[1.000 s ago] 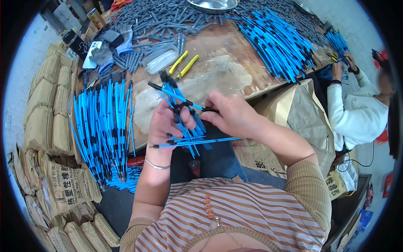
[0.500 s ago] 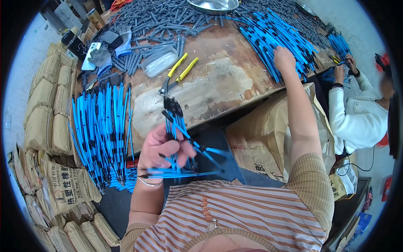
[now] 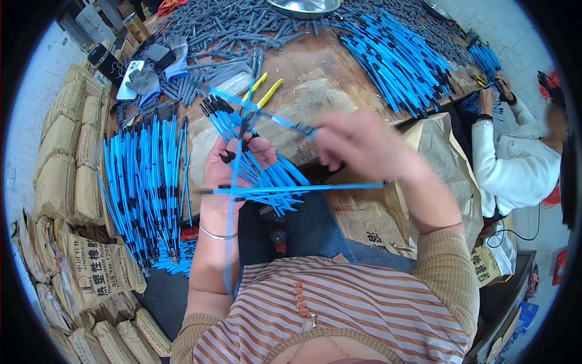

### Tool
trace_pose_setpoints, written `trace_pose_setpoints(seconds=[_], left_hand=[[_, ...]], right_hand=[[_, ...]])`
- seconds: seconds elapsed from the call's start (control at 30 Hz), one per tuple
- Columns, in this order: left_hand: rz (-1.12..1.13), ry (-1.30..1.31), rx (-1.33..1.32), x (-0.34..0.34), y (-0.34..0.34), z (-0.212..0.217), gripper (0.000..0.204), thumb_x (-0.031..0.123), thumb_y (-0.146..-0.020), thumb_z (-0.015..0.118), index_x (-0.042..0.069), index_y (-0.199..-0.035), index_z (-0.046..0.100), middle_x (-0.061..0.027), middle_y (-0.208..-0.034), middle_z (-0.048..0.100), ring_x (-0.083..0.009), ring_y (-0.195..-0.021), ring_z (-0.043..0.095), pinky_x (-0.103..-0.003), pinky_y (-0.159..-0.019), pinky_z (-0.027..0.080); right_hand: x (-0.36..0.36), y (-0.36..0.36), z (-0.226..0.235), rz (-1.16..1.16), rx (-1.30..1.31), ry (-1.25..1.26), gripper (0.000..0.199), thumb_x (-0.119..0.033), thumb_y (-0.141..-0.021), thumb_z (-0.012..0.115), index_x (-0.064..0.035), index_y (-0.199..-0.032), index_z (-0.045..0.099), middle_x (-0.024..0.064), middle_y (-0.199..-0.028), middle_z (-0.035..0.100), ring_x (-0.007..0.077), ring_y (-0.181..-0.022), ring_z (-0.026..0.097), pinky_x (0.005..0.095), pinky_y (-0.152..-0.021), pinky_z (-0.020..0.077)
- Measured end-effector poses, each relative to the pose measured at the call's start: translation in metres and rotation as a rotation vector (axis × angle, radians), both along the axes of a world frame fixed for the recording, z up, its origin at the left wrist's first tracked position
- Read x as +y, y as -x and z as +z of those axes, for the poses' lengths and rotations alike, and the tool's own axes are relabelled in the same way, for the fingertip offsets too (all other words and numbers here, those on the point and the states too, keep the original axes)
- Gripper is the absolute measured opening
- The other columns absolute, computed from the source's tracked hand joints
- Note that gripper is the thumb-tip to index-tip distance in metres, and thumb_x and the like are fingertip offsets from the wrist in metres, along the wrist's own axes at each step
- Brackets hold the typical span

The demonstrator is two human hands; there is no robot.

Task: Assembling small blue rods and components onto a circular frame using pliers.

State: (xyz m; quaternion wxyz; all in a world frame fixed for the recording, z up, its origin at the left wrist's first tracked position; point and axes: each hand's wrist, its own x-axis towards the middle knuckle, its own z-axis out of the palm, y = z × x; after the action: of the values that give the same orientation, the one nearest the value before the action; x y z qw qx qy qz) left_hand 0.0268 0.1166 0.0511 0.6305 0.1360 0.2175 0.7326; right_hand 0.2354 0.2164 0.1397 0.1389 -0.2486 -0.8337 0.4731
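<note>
In front of my chest, my left hand [image 3: 233,161] is closed around a bundle of thin blue rods with black ends [image 3: 260,173]. Some loose rods lie crosswise over this bundle, and one upright rod is smeared by motion. My right hand [image 3: 364,145], blurred, is just right of the bundle. Its fingers pinch a blue rod with a dark end [image 3: 276,118] that slants up to the left across the bundle. A large heap of blue rods [image 3: 394,64] lies farther off on the right part of the wooden table [image 3: 297,64].
Yellow-handled pliers [image 3: 268,94] and a clear plastic box [image 3: 233,82] lie behind my left hand. More blue rods [image 3: 145,188] are stacked at left. Grey plugs [image 3: 230,24] and a metal bowl [image 3: 306,7] sit farther back. Paper sacks [image 3: 418,182] stand nearby; a co-worker [image 3: 518,158] handles rods at right.
My right hand has come from the far heap back toward my left hand, now with a blue rod. My left hand has risen slightly, and its bundle now fans toward the lower right.
</note>
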Motion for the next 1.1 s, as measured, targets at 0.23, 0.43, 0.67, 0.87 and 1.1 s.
trace_pose_setpoints(seconds=[0.23, 0.43, 0.67, 0.87, 1.1], left_hand=[[-0.106, -0.304, 0.133, -0.004, 0.001, -0.011, 0.029, -0.006, -0.083, 0.055, 0.003, -0.110, 0.056, -0.0189, -0.084, 0.065, -0.0274, -0.070, 0.064, -0.035, -0.068, 0.053], [0.138, -0.098, 0.484, -0.016, -0.020, 0.011, 0.034, -0.009, -0.079, 0.056, 0.003, -0.112, 0.055, -0.0182, -0.082, 0.064, -0.0242, -0.067, 0.062, -0.031, -0.066, 0.052], [0.107, -0.059, 0.573, -0.044, -0.015, 0.019, 0.036, -0.009, -0.079, 0.055, 0.003, -0.114, 0.053, -0.0178, -0.080, 0.064, -0.0232, -0.065, 0.061, -0.029, -0.064, 0.051], [0.039, -0.287, 0.312, -0.069, 0.000, 0.010, 0.035, -0.009, -0.080, 0.055, 0.002, -0.113, 0.053, -0.0185, -0.083, 0.065, -0.0250, -0.071, 0.064, -0.031, -0.068, 0.053], [0.202, -0.126, 0.525, -0.070, -0.009, -0.004, 0.029, -0.004, -0.081, 0.059, 0.001, -0.109, 0.054, -0.0186, -0.087, 0.067, -0.0253, -0.076, 0.066, -0.030, -0.072, 0.053]], right_hand=[[0.035, 0.002, -0.052, -0.045, 0.051, -0.115, 0.022, -0.015, -0.084, 0.060, -0.0038, -0.103, 0.064, 0.0066, -0.077, 0.067, 0.0152, -0.065, 0.057, 0.0280, -0.063, 0.0473], [0.192, -0.065, -0.115, -0.951, -0.508, -1.143, 0.030, -0.030, -0.085, 0.057, -0.0076, -0.104, 0.062, 0.0109, -0.087, 0.065, 0.0346, -0.074, 0.060, 0.0421, -0.072, 0.0491], [0.190, -0.055, -0.118, -0.831, -0.731, -1.357, 0.030, -0.028, -0.084, 0.059, -0.0035, -0.102, 0.058, 0.0132, -0.084, 0.064, 0.0338, -0.078, 0.061, 0.0430, -0.071, 0.0480], [0.105, 0.001, -0.048, -0.479, -0.205, -0.857, 0.030, -0.020, -0.084, 0.058, -0.0028, -0.107, 0.054, 0.0149, -0.082, 0.065, 0.0332, -0.067, 0.060, 0.0375, -0.061, 0.0472], [0.124, 0.027, -0.124, -0.294, -0.175, -0.827, 0.031, -0.023, -0.082, 0.062, -0.0047, -0.106, 0.053, 0.0121, -0.082, 0.062, 0.0324, -0.065, 0.057, 0.0388, -0.062, 0.0474]])
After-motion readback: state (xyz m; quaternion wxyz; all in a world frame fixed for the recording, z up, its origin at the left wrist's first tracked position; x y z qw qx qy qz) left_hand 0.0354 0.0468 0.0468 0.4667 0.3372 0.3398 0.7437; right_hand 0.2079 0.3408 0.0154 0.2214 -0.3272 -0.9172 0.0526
